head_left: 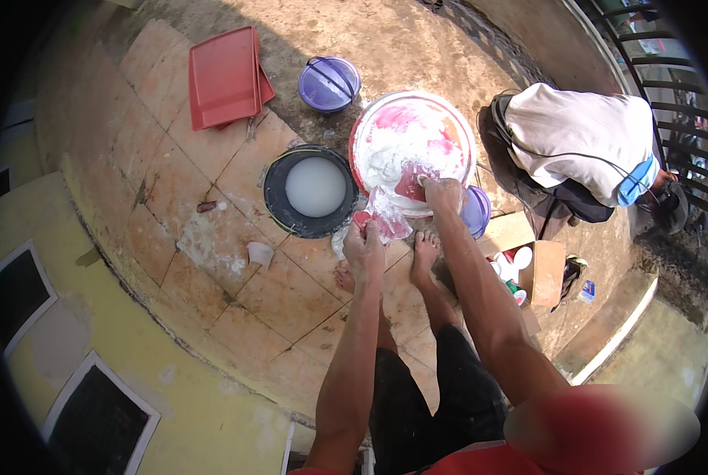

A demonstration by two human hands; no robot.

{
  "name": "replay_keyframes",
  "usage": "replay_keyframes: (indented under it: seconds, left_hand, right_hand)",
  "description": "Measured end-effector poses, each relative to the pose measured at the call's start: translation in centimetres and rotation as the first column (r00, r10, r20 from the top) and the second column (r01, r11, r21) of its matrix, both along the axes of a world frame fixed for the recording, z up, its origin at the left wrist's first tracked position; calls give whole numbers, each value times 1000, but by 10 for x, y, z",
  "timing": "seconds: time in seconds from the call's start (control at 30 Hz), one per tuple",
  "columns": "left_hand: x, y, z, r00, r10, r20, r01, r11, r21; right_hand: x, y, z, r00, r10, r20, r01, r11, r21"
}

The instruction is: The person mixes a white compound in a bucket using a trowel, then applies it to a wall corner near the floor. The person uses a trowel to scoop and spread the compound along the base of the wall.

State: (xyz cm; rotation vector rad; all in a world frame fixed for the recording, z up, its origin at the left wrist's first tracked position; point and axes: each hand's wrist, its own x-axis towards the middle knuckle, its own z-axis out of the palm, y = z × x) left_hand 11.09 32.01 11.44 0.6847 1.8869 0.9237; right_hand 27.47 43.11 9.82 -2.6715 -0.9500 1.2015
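Note:
My left hand (366, 249) is closed on a flat red plastic scraper (387, 215) smeared with white paste, held at the near edge of a wide round red tub (355, 146). My right hand (445, 195) grips another red plastic scraper (411, 186), which lies over the white paste (384, 162) inside the tub. Paste is heaped toward the tub's left side, with pink-red patches showing through elsewhere. Left of the tub stands a black bucket (276, 202) of cloudy whitish water. White residue coats the fingers of both hands.
Purple lidded pails (329, 84) stand behind the bucket and beside the tub. Red trays (223, 79) lie at far left. An open cardboard box (546, 273) holds containers at right, near a cloth-covered bundle (580, 131). My bare feet (425, 257) are just below the tub.

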Motion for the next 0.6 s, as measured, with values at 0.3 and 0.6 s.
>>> replay_keyframes:
  seconds: [0.3,0.6]
  left_hand:
    - [12,37,25,841,-447,-304,406,894,-189]
    - [31,79,37,665,-716,-214,586,677,-445]
  right_hand:
    - [4,-12,-38,998,-39,52,41,998,-39]
    - [47,-30,-122,976,214,-26,-216,974,-68]
